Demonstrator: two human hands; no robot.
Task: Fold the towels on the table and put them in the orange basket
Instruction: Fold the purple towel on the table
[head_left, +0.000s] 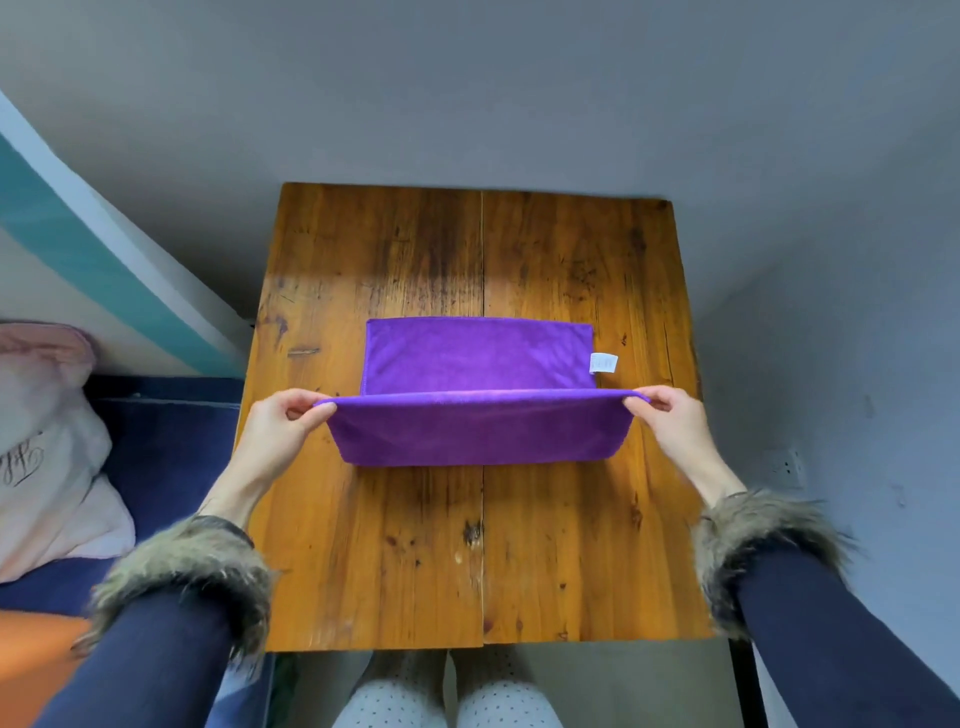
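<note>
A purple towel (478, 364) lies in the middle of the wooden table (395, 545), with a small white label (603, 362) at its right edge. Its near half is lifted off the table and curves up toward me. My left hand (283, 431) pinches the lifted left corner. My right hand (672, 423) pinches the lifted right corner. The raised edge is stretched straight between both hands, above the part that rests flat. An orange shape (31, 660) at the bottom left may be the basket; only a corner of it shows.
A blue couch or bed (171, 447) with a pale pink pillow (47, 467) stands left of the table. Grey walls close in behind and to the right. My knees (447, 696) show under the table's near edge.
</note>
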